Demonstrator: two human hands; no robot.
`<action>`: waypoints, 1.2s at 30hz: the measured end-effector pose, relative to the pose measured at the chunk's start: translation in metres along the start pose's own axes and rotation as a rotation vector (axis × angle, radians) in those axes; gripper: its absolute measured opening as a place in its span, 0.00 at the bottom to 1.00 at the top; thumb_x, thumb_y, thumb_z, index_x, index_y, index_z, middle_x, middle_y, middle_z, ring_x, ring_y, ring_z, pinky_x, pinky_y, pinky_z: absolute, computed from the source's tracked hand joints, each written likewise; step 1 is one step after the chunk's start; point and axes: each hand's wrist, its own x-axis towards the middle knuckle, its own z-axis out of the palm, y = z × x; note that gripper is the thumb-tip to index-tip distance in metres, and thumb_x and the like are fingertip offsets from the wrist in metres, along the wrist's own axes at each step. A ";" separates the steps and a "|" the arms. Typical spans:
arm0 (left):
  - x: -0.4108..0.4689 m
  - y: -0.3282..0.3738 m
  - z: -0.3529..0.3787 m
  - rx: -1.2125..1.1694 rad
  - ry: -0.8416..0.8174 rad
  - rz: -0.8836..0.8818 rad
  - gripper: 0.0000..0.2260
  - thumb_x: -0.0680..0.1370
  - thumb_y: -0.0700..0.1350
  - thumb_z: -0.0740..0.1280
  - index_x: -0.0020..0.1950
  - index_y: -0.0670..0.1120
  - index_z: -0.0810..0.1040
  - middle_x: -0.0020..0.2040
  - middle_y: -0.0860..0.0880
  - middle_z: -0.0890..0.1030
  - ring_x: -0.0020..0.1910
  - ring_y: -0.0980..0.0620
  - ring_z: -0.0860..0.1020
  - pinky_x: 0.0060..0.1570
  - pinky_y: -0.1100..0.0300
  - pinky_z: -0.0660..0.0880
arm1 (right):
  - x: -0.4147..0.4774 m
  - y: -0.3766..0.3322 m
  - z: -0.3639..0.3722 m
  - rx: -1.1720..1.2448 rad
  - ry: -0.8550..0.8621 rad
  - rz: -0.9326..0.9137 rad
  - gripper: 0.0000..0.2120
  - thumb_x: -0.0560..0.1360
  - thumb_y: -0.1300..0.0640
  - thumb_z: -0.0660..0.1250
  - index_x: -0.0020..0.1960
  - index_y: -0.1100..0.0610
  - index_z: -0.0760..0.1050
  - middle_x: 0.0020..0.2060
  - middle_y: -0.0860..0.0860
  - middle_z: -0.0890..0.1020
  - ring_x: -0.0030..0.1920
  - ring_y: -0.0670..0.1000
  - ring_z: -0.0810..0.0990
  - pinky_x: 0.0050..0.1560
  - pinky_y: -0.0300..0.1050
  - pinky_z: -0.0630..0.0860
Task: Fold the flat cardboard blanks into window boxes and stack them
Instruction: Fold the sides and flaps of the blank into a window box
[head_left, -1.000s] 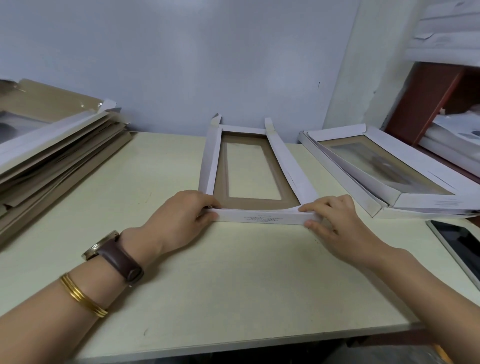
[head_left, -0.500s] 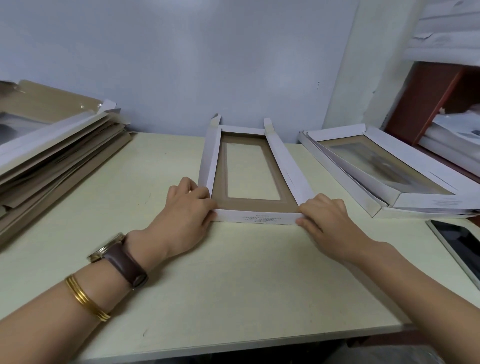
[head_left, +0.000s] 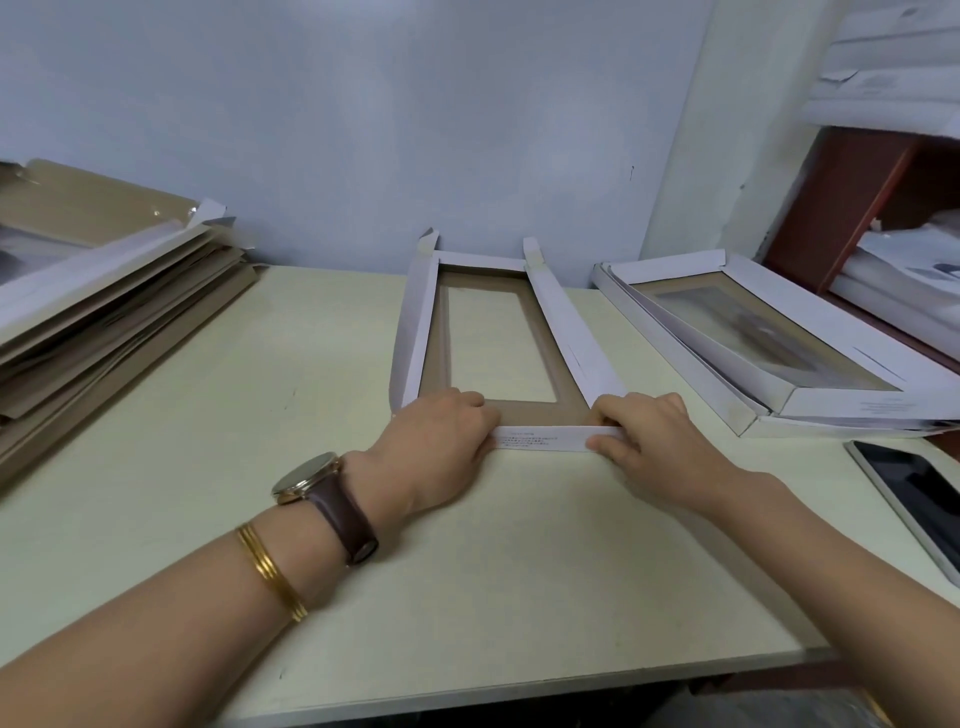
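Note:
A half-folded window box (head_left: 566, 332) lies in the middle of the table, brown inside, white outside, with a clear rectangular window. Its two long side walls stand up. My left hand (head_left: 441, 439) grips the near left corner, fingers curled over the near end wall (head_left: 540, 438). At the near right corner my right hand (head_left: 644, 436) pinches the same wall, thumb on its outer face. A stack of flat blanks (head_left: 104, 312) lies at the left. Folded window boxes (head_left: 769, 338) are stacked at the right.
A tablet or phone (head_left: 919, 499) lies at the table's right edge. A brown shelf unit (head_left: 852, 208) with white paper stacks stands at the far right. The wall runs close behind the box. The table's front edge (head_left: 519, 701) is near me.
Both hands slid inward along the near end wall and curled over its top. The wall now stands more upright between the side walls.

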 end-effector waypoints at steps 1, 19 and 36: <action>0.001 0.001 0.001 -0.011 -0.002 -0.010 0.09 0.82 0.47 0.55 0.50 0.45 0.72 0.48 0.48 0.73 0.49 0.46 0.72 0.45 0.53 0.70 | 0.000 -0.001 -0.003 0.017 -0.009 0.019 0.06 0.76 0.56 0.65 0.41 0.52 0.71 0.33 0.46 0.73 0.40 0.44 0.71 0.43 0.42 0.59; 0.000 -0.001 0.002 -0.078 0.034 -0.018 0.09 0.82 0.47 0.57 0.49 0.45 0.74 0.42 0.52 0.68 0.47 0.46 0.72 0.41 0.53 0.69 | 0.063 -0.009 -0.020 0.030 -0.266 0.668 0.16 0.67 0.54 0.76 0.38 0.59 0.69 0.37 0.54 0.74 0.31 0.52 0.75 0.27 0.39 0.70; -0.001 -0.001 0.004 -0.084 0.058 -0.030 0.09 0.82 0.48 0.57 0.49 0.45 0.74 0.45 0.49 0.73 0.48 0.47 0.73 0.39 0.55 0.66 | 0.080 -0.020 -0.018 -0.125 -0.360 0.698 0.09 0.66 0.58 0.70 0.40 0.58 0.69 0.38 0.55 0.74 0.29 0.52 0.76 0.26 0.40 0.71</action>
